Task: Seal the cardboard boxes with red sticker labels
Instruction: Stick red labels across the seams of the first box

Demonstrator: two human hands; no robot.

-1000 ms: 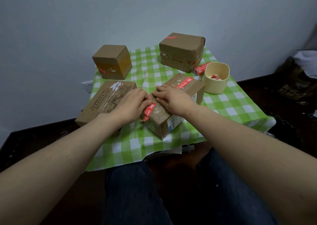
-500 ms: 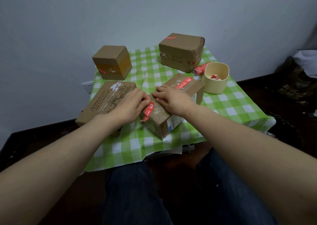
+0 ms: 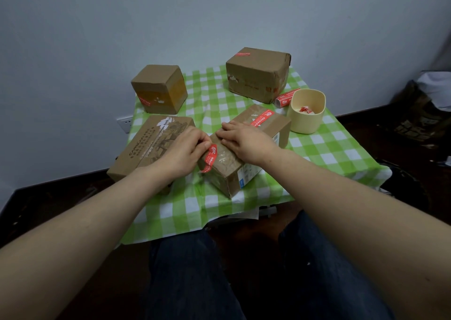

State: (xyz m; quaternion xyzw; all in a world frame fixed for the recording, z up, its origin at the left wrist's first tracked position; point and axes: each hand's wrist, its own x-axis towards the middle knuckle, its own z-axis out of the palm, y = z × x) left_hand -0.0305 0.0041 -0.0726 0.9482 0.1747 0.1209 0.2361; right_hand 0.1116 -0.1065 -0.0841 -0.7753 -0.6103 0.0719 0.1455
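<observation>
A long cardboard box [image 3: 227, 170] lies at an angle on the green checked tablecloth [image 3: 322, 153]. One red sticker label [image 3: 262, 117] is stuck across its far end. A second red sticker label [image 3: 210, 158] lies over the box's near left top edge, its lower end hanging free. My left hand [image 3: 181, 150] pinches that label's upper end against the box. My right hand [image 3: 244, 140] lies on the box top with fingers straight, pressing it down.
A flat printed box [image 3: 146, 151] lies under my left wrist. A small cube box [image 3: 159, 88] stands at the back left, a larger labelled box [image 3: 257, 74] at the back right. A cream cup [image 3: 306, 117] holds peeled scraps beside a red label roll [image 3: 286, 98]. The wall is close behind.
My left hand has shifted slightly along the label on the box's left edge. The right hand and the box have stayed where they were.
</observation>
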